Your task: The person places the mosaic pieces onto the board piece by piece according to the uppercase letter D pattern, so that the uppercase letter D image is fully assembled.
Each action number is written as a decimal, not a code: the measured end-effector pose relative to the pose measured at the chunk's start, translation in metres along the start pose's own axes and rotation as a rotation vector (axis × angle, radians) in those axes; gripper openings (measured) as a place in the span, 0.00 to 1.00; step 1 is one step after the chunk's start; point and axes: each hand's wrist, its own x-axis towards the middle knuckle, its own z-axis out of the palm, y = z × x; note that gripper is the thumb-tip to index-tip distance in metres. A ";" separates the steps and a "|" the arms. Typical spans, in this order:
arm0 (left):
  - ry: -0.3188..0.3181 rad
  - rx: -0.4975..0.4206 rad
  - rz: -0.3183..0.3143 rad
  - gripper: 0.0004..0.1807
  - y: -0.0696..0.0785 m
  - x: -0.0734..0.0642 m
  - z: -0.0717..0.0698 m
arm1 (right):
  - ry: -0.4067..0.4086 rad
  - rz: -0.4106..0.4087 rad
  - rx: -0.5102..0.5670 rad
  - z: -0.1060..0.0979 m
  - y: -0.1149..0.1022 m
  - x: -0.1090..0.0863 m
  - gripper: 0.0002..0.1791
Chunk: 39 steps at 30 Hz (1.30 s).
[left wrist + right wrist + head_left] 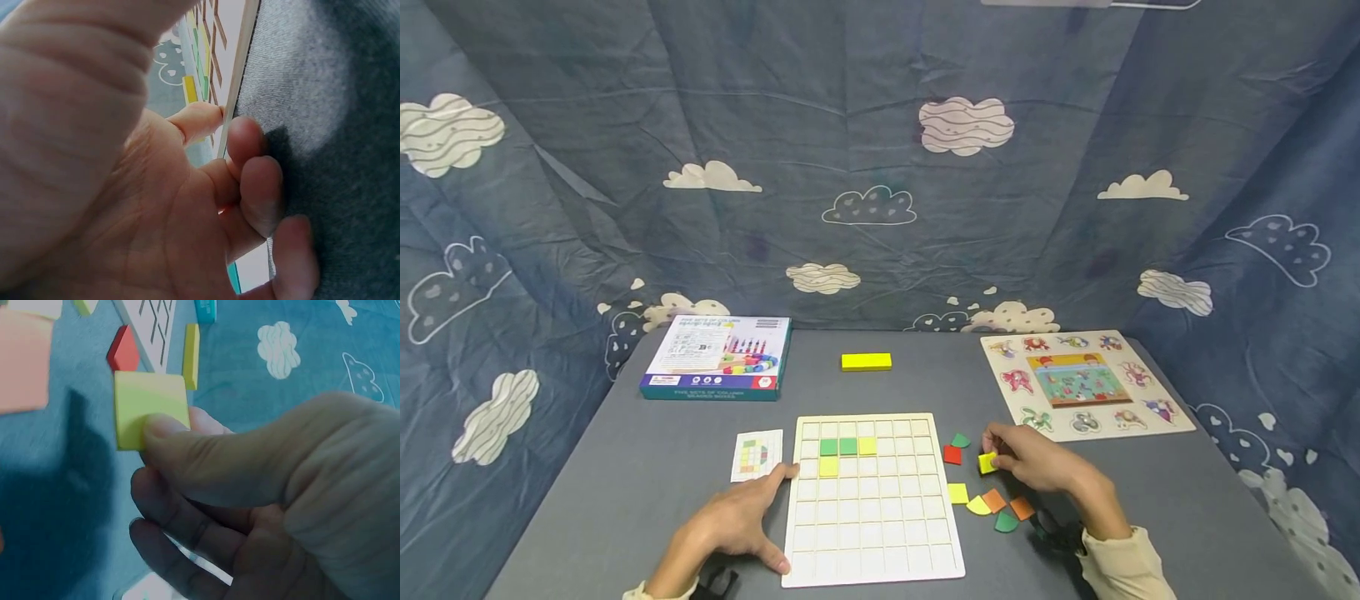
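Right hand (1036, 457) pinches the flat yellow square tile, probably wood (149, 397), thumb on its face, just right of the white rectangular gridded board (877, 533). Left hand (735, 517) spread against the board's left edge. Tile: likely light, stiff, slightly slick, sturdy. Best grip: opposite edges, corners free.

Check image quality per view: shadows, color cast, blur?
Head: fairly even light, though the grid board looks washed out lower down; left wrist: left hand looms large, slightly soft, tabletop patched with light and shadow; right wrist: bluish cast, dark shadow on the tabletop beside the right hand, yellow tile fairly crisp-edged.
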 end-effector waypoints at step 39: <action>0.014 -0.021 0.048 0.65 0.004 -0.001 -0.001 | 0.077 -0.171 -0.064 0.036 -0.054 0.074 0.12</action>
